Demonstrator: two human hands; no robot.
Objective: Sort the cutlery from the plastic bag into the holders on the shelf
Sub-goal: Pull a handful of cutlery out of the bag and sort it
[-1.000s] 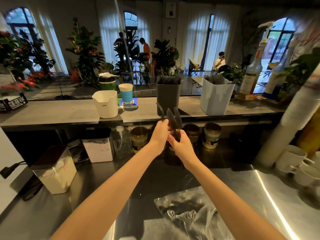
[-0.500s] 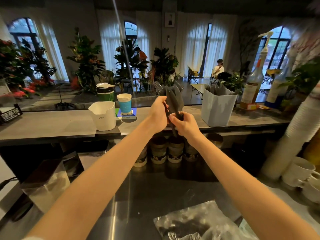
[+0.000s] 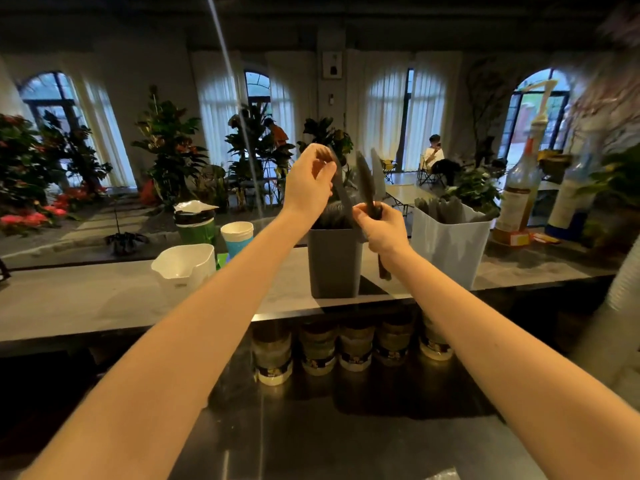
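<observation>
The cutlery between our fingers is black. Directly below the fingers we see a dark grey holder, and right of them a whitish holder. Left of the fingers we find a white jug, a cup white on top and blue beneath, and a green tub with a white lid. Far below them, jars wear black-and-white labels.

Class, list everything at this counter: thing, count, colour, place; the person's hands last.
dark holder: one, grey, shelf centre
white holder: one, shelf right, cutlery inside
cutlery piece: one, black, over dark holder
cutlery bundle: few, black, beside dark holder
jug: one, white, shelf left
paper cup: one, blue and white, beside jug
jars: five, dark, under shelf
pump bottle: one, amber, far right
left hand: pinches cutlery piece
right hand: grips cutlery bundle
</observation>
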